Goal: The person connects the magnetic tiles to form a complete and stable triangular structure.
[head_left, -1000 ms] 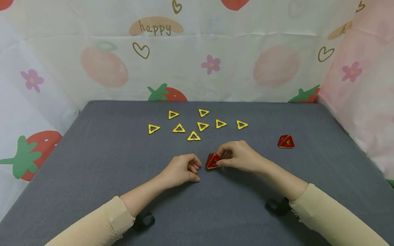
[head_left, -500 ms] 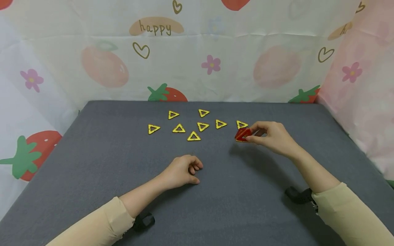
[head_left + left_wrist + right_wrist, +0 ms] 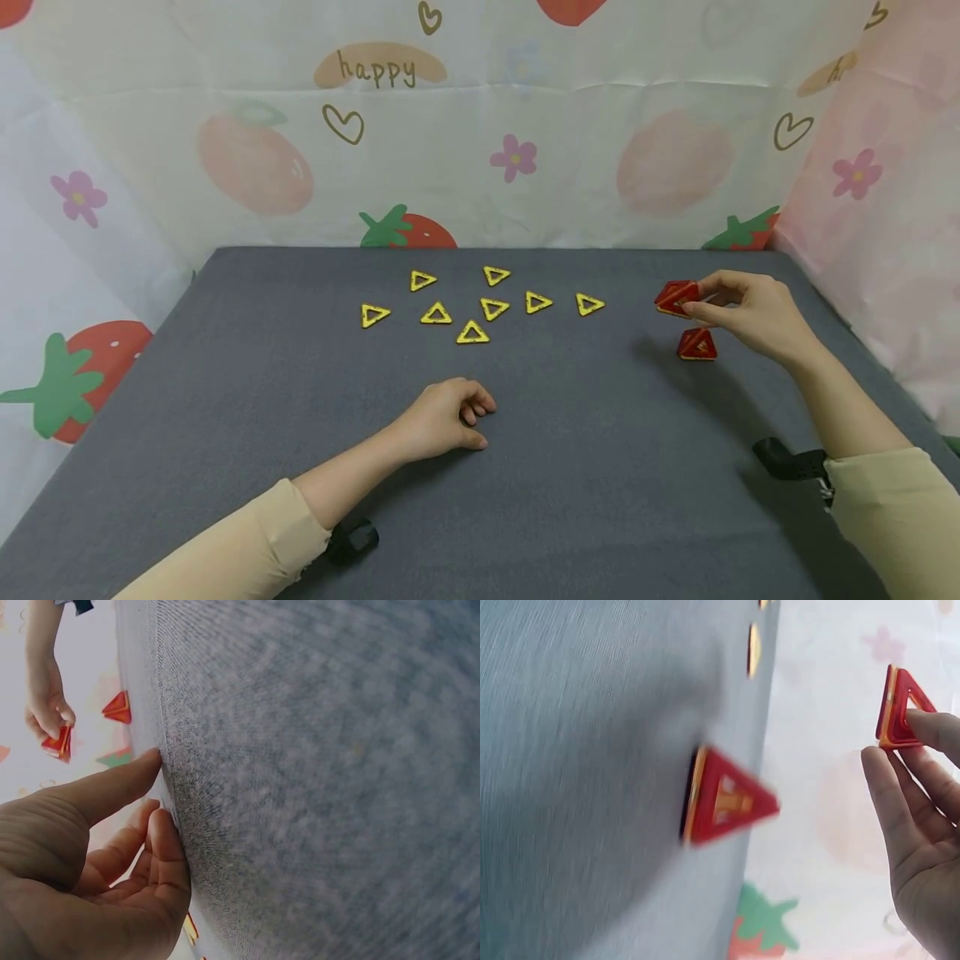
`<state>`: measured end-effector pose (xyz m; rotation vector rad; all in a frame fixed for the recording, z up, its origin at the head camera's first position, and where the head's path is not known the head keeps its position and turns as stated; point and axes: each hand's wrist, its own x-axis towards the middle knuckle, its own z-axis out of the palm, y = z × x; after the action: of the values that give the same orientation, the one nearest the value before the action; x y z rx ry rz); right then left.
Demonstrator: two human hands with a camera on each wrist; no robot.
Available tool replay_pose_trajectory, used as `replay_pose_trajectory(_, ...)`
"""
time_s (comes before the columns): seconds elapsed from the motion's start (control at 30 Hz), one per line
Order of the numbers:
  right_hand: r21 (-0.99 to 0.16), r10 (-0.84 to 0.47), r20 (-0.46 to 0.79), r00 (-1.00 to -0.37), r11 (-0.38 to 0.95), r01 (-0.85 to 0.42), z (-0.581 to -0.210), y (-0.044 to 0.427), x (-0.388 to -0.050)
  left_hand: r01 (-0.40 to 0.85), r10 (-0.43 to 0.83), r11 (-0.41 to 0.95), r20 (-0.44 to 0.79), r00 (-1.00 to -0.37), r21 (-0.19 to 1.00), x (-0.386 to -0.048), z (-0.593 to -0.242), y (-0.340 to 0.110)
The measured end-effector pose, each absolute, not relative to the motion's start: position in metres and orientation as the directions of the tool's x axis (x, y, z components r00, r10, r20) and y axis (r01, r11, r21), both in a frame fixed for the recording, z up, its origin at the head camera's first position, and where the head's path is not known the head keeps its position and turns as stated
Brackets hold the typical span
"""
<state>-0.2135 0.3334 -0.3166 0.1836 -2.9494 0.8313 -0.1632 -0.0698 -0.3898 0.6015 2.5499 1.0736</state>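
Between thumb and fingers, my right hand pinches a red pyramid made of triangular tiles, raised above the table at the right. A second red pyramid stands on the cloth just below it in the head view; the right wrist view shows this standing pyramid apart from the held one. My left hand rests on the cloth near the middle, fingers loosely curled, with nothing between thumb and fingertips in the left wrist view.
Several yellow triangle tiles lie flat and scattered across the back middle of the grey table. A printed fabric curtain hangs behind the table and along its sides.
My right hand has lifted the red pyramid from beside the left hand and carried it right and back, over to the standing pyramid. The left hand has hardly moved.
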Motion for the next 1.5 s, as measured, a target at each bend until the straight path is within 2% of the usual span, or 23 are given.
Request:
replay_pose_trajectory(0.33,-0.516,-0.019,0.052,-0.998,0.855,-0.043,-0.326,0.387,-0.218,0.268,0.495,0.638,-0.117,-0.861,0.722,-0.164,-0.389,-0.071)
replay_pose_trajectory(0.57,-0.52,-0.04,0.002,-0.999,0.854,-0.035,-0.339,0.411,-0.216,0.272,0.501,0.633,-0.116,-0.858,0.725,-0.163,-0.389,-0.071)
replay_pose_trajectory(0.9,-0.392,-0.095,-0.104,-0.99,0.919,-0.047,-0.354,0.427,-0.218,0.272,0.503,0.628,-0.113,-0.857,0.729,-0.164,-0.391,-0.071)
replay_pose_trajectory(1.5,-0.341,-0.089,-0.044,-0.995,0.937,-0.069,-0.364,0.426,-0.221,0.281,0.511,0.628,-0.112,-0.852,0.725,-0.163,-0.39,-0.072)
